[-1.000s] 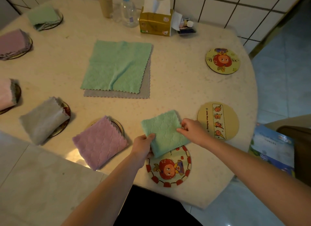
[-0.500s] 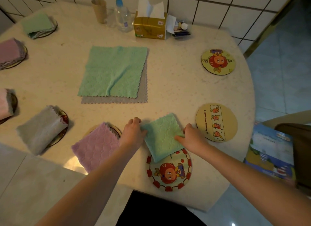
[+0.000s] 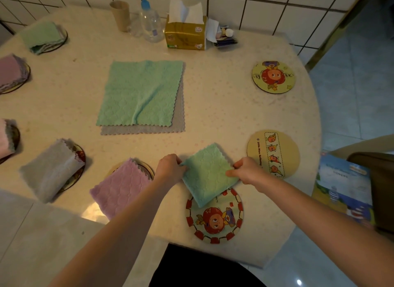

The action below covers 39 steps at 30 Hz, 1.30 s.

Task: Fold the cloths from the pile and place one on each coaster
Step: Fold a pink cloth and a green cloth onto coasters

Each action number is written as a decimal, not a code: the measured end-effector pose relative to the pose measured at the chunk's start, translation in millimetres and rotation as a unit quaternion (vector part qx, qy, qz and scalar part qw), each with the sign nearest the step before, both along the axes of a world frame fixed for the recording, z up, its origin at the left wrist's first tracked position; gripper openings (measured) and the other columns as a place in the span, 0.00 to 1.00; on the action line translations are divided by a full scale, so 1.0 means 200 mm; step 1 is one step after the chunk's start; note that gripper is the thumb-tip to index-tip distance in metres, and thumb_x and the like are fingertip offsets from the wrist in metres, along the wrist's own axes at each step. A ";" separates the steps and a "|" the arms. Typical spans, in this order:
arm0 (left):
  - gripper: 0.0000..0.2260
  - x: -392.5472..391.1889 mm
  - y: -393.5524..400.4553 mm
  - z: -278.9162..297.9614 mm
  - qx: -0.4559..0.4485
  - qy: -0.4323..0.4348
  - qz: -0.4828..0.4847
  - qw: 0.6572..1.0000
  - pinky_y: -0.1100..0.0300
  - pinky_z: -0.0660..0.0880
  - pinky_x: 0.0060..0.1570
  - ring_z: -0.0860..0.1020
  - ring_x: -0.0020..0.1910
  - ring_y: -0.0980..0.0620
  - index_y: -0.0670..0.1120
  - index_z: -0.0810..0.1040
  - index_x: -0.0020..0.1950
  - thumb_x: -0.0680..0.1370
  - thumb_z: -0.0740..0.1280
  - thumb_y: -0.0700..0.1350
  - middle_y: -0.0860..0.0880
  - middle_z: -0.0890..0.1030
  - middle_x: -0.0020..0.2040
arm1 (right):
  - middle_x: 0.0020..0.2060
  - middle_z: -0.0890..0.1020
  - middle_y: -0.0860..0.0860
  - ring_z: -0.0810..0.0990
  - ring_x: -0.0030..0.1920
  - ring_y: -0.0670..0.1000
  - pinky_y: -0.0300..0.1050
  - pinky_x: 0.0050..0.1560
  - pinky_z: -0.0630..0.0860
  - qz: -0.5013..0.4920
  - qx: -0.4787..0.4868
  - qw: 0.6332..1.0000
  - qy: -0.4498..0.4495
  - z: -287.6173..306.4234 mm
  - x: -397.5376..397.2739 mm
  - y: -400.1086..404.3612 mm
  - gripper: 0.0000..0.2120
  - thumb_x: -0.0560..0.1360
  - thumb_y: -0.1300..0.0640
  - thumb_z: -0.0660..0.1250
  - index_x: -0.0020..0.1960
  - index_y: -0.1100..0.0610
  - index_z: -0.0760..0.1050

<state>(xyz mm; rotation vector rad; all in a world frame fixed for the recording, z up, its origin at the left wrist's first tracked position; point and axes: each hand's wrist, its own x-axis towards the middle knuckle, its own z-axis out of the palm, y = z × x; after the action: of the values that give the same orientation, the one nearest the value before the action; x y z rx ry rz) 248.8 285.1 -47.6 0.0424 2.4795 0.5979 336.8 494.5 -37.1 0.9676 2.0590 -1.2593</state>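
Table (image 3: 223, 120), pale speckled top, fills most of frame. Pile at centre: unfolded green cloth (image 3: 140, 92) lying on grey cloth (image 3: 179, 124), grey edge showing along right and lower sides. Folded green cloth (image 3: 207, 173) at lower centre, set diamond-wise, its lower corner overlapping the upper rim of the red-bordered coaster (image 3: 215, 220); rest of it on bare table. Left hand (image 3: 170, 169) pinches the cloth's left corner, fingers curled shut on it. Right hand (image 3: 247, 170) grips the right corner, thumb and fingers closed on the fabric. Bare tan coaster (image 3: 274, 153) just right of right hand; bare yellow coaster (image 3: 274, 76) at upper right. Folded pink cloth (image 3: 121, 188) and folded grey cloth (image 3: 50, 171) sit on coasters at lower left.
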 end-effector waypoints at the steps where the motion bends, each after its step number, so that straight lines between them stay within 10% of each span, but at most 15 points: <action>1: 0.13 0.00 0.00 0.00 0.009 0.004 -0.001 1.000 0.57 0.71 0.42 0.75 0.47 0.45 0.42 0.77 0.54 0.74 0.70 0.48 0.43 0.78 0.51 | 0.40 0.77 0.52 0.76 0.41 0.51 0.47 0.41 0.74 0.009 0.009 1.000 0.008 0.01 0.01 0.00 0.14 0.70 0.55 0.73 0.51 0.61 0.76; 4: 0.09 -0.02 -0.03 -0.01 0.069 -0.008 0.018 0.997 0.59 0.70 0.35 0.75 0.43 0.46 0.43 0.76 0.48 0.73 0.71 0.46 0.45 0.78 0.45 | 0.46 0.77 0.53 0.76 0.48 0.53 0.51 0.52 0.77 0.001 0.010 0.999 0.034 0.02 0.02 0.02 0.17 0.72 0.58 0.71 0.58 0.62 0.75; 13: 0.08 0.16 -0.10 0.15 0.358 -0.192 0.220 0.887 0.52 0.80 0.44 0.81 0.42 0.46 0.43 0.75 0.47 0.72 0.73 0.37 0.43 0.81 0.42 | 0.49 0.80 0.54 0.80 0.49 0.52 0.42 0.40 0.78 -0.101 -0.067 0.987 0.104 0.13 0.24 0.07 0.11 0.72 0.61 0.70 0.54 0.57 0.75; 32: 0.05 0.56 -0.22 0.02 0.264 -0.129 0.197 0.935 0.58 0.76 0.40 0.77 0.38 0.52 0.44 0.80 0.45 0.74 0.70 0.34 0.48 0.81 0.41 | 0.38 0.81 0.46 0.80 0.41 0.45 0.49 0.46 0.80 -0.069 0.046 0.988 0.127 -0.09 0.70 -0.10 0.05 0.70 0.58 0.73 0.44 0.54 0.78; 39: 0.06 0.56 -0.22 0.01 0.167 -0.027 0.093 0.981 0.70 0.70 0.38 0.77 0.39 0.56 0.47 0.81 0.47 0.72 0.72 0.39 0.52 0.81 0.41 | 0.36 0.79 0.45 0.76 0.36 0.40 0.27 0.36 0.70 -0.027 0.113 0.983 0.144 -0.09 0.71 -0.12 0.06 0.70 0.57 0.73 0.44 0.55 0.77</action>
<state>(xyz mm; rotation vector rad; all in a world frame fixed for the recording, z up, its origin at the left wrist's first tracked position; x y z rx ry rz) 361.5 241.8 -45.1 -0.0769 2.3202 1.0759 479.1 470.7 -54.9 0.9939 2.4589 -1.2750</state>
